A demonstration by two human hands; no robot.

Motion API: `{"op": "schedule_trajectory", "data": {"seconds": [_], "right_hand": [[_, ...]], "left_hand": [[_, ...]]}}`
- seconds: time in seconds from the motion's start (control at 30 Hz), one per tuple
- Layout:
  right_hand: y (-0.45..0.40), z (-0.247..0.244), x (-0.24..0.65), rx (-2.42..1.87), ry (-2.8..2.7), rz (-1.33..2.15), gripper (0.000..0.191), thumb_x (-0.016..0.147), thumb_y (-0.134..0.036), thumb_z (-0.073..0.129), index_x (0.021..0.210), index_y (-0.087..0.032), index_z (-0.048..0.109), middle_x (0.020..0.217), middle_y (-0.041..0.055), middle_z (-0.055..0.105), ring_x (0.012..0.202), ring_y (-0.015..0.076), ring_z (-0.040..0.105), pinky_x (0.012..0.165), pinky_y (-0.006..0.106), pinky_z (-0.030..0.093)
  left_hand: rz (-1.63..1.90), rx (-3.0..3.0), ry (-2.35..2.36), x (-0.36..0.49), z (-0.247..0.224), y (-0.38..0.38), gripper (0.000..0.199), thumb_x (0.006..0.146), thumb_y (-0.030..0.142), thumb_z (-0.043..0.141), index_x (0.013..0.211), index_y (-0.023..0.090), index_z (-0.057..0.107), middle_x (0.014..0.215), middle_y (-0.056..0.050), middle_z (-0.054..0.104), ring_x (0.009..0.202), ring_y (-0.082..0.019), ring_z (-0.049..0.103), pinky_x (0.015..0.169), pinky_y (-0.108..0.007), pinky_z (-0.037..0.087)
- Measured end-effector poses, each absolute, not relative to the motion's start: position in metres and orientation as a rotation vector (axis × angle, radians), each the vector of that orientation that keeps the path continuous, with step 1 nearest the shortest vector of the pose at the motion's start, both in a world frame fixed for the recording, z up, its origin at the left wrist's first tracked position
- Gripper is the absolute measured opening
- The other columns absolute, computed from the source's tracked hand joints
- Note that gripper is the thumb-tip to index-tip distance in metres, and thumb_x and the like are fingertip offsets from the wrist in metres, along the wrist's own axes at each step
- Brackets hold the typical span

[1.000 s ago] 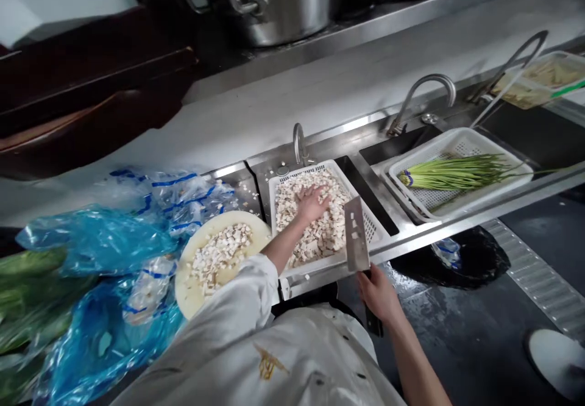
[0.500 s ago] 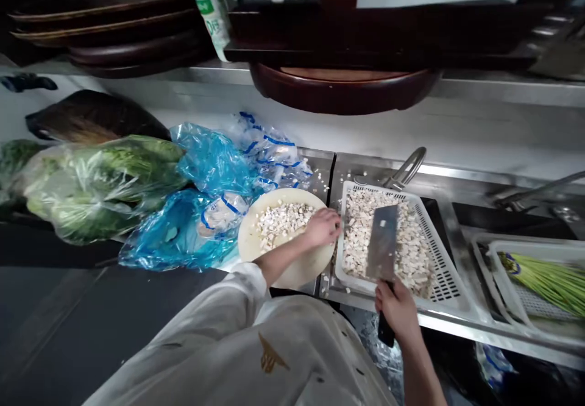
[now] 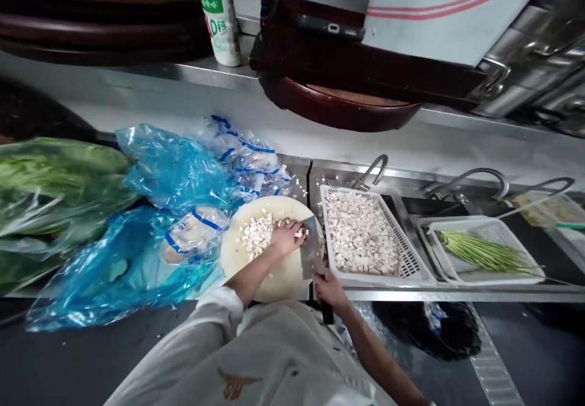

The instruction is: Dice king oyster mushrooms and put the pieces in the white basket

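A round pale cutting board carries a heap of small white diced pieces. My left hand lies at the right side of this heap, fingers spread, with some pieces by the fingertips at the blade. In my right hand is the black handle of a cleaver, its broad blade resting flat over the board's right part. Just right of the board sits a white perforated basket holding many more diced pieces.
Blue plastic bags and bagged green vegetables lie left of the board. A second basket with green stalks stands right, near curved faucets. Overhead, a shelf bears a white bottle and trays.
The cleaver and my right hand have moved left from over the basket to the board. My left hand has shifted from the board's right edge onto the diced heap. The view has shifted too.
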State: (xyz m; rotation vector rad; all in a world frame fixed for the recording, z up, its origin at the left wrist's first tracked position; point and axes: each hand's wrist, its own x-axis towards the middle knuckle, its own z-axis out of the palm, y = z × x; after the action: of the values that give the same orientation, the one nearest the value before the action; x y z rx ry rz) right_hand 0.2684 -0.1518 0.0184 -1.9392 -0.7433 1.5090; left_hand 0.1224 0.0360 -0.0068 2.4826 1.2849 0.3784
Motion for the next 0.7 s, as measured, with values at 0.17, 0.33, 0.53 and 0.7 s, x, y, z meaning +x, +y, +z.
{"op": "schedule_trajectory", "data": {"seconds": [0.17, 0.33, 0.53, 0.7], "right_hand": [[-0.161, -0.001, 0.249, -1.757, -0.499, 1.717, 0.033, 0.081, -0.049, 0.068, 0.082, -0.027, 0.042, 0.047, -0.0134, 0.036, 0.039, 0.0089, 0.033, 0.041, 0.023, 0.032], [-0.137, 0.011, 0.245, -1.491, -0.509, 1.846, 0.030, 0.076, -0.041, 0.069, 0.083, -0.026, 0.044, 0.051, -0.0132, 0.041, 0.040, 0.0083, 0.038, 0.040, 0.022, 0.035], [-0.171, 0.051, 0.308, -1.234, -0.370, 1.900, 0.034, 0.076, -0.040, 0.071, 0.083, -0.027, 0.040, 0.051, -0.0149, 0.035, 0.040, 0.0063, 0.028, 0.040, 0.021, 0.032], [-0.212, 0.083, 0.413, -1.358, -0.392, 1.618, 0.036, 0.078, -0.043, 0.072, 0.084, -0.027, 0.040, 0.054, -0.0141, 0.037, 0.042, 0.0068, 0.031, 0.042, 0.022, 0.034]], "left_hand": [[0.582, 2.469, 1.331, 0.118, -0.014, 0.025, 0.039, 0.103, 0.046, 0.055, 0.137, 0.031, 0.069, 0.145, -0.005, 0.068, 0.145, -0.034, 0.052, 0.125, -0.058, 0.035], [0.783, 2.356, 1.408, 0.121, -0.009, 0.033, 0.031, 0.100, 0.040, 0.059, 0.126, 0.031, 0.073, 0.133, -0.004, 0.074, 0.132, -0.030, 0.063, 0.116, -0.048, 0.049], [0.894, 2.451, 1.245, 0.187, 0.043, 0.022, 0.029, 0.099, 0.041, 0.065, 0.125, 0.030, 0.074, 0.128, -0.004, 0.075, 0.131, -0.032, 0.063, 0.117, -0.051, 0.049], [0.979, 2.393, 0.934, 0.325, 0.063, -0.002, 0.027, 0.101, 0.038, 0.066, 0.126, 0.028, 0.073, 0.131, -0.005, 0.074, 0.132, -0.027, 0.063, 0.120, -0.046, 0.049]]}}
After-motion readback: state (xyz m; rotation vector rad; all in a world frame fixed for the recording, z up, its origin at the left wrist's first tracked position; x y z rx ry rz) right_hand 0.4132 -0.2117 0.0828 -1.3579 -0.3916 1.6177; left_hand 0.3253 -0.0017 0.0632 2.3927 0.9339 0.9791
